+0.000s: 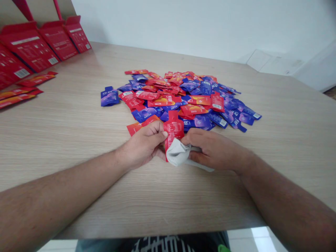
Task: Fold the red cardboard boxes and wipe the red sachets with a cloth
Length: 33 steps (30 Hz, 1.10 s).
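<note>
A red sachet [174, 127] with white print and a notched top stands between my hands, just above the table. Its left edge is pinched by my left hand [147, 143], thumb in front. My right hand [210, 147] grips a crumpled white cloth [178, 153], bunched against the sachet's lower part and partly covering it. A tail of the cloth hangs out below the right fingers. Right behind the hands spreads a pile of red sachets [164, 100] and purple sachets [201, 121], lying loosely over one another.
Several red cartons [33, 47] with raised flaps line the back left. Beside them lie a few orange-red sachets [19, 97]. One purple sachet [109, 97] sits apart, left of the pile. A white wall [183, 28] borders the table [157, 199] at the back.
</note>
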{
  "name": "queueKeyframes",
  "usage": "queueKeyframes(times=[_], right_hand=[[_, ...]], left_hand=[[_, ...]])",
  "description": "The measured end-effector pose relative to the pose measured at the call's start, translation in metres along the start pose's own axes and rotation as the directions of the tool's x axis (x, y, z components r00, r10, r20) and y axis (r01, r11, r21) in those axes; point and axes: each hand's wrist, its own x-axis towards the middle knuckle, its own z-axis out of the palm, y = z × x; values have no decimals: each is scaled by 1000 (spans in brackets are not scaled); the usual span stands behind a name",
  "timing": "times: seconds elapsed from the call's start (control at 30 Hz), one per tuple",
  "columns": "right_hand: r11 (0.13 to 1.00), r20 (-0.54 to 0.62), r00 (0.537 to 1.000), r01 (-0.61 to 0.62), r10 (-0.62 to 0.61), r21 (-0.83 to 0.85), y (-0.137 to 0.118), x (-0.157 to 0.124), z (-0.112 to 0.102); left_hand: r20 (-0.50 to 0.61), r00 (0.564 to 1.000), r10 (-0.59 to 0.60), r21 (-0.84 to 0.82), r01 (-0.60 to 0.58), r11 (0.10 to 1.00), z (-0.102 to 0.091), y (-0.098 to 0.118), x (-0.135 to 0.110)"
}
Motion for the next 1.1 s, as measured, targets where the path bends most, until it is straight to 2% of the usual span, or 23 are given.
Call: queueKeyframes(times=[0.1,0.13,0.27,0.3,0.4,0.57,0.7,0.87,1.0,1.03,1.1], right_hand=[[994,-172,983,-85,72,-71,2,0,0],[994,-183,980,-89,75,-71,3,0,0],[1000,-14,1000,-5,5,22,-1,0,2],[1000,-25,1000,-5,5,17,-2,0,3],[997,-157,987,-47,37,-57,-2,0,4],[999,-125,992,-12,7,-39,-5,1,6],[987,-349,931,-139,103,-81,-6,0,5],[994,-290,953,-99,81,-45,-7,1,1],[965,-416,881,-260,225,-29,-6,1,0],[967,-406,887,-255,221,-30,-8,2,1],[984,-308,938,-176,158,-29,-14,2,4]], left_hand=[[-7,1000,2,1,-2,1000,0,0,0],[-13,1000,2,-1,-2,1000,0,0,0],[-29,1000,1,-10,-1,1000,1,2,-1],[-25,1000,2,-6,-2,1000,2,2,0],[1,1000,-4,31,4,1000,0,0,0],[66,998,24,196,-36,980,-3,-5,-2],[140,990,-20,373,-34,927,-3,-1,-4],[244,970,-19,446,-95,890,-2,5,-7],[232,972,-31,399,-66,915,-2,3,-8],[230,973,-31,395,-64,917,-2,2,-7],[223,975,-13,395,-78,915,-3,1,-6]])
